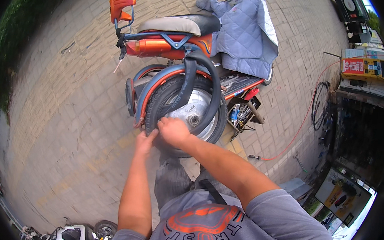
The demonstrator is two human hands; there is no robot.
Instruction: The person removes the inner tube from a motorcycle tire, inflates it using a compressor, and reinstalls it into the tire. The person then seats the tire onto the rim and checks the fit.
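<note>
An orange-and-blue scooter (168, 48) has its rear wheel (193, 119) toward me. A black inner tube (210, 83) hangs in a loop over the frame and wheel, running down to the tyre (154, 108). My left hand (146, 141) grips the tyre's lower-left edge, thumb up. Just above and right, my right hand (173, 130) has curled fingers on the inner tube where it meets the tyre; the fingertips are partly hidden.
A quilted grey-blue cover (248, 38) drapes over the scooter's front. Right of the wheel sit an open toolbox (239, 114) and a red hose (279, 151). A yellow machine (372, 68) stands at right, a motorbike (70, 236) at lower left, hedge at left.
</note>
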